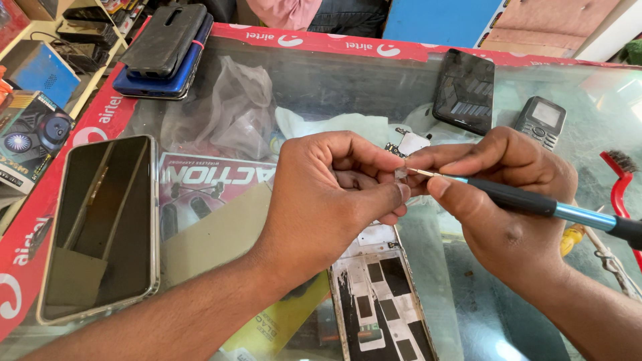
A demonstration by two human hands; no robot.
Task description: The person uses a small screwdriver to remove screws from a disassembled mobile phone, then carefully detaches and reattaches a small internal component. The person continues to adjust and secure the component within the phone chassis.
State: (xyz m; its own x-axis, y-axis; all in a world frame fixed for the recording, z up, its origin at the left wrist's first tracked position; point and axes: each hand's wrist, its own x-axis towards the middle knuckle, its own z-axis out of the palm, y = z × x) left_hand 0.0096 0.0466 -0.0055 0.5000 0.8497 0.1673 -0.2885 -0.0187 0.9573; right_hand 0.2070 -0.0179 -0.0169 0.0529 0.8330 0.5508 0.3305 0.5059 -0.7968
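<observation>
My left hand [334,194] pinches a tiny pale part [401,174] between thumb and forefinger above the glass counter [301,87]. In my right hand [508,200] is a blue and black screwdriver [535,204], its metal tip touching that small part. Directly beneath both hands lies an opened phone frame [381,301] with its inner side up. A small circuit board piece [408,142] rests just beyond my fingertips.
A phone in a clear case [100,224] lies at the left. Stacked phones in cases [167,50] sit at far left, a dark phone [465,90] and a small keypad phone [540,120] at far right. A red brush [618,184] lies at the right edge. Crumpled plastic [227,110] sits in the middle.
</observation>
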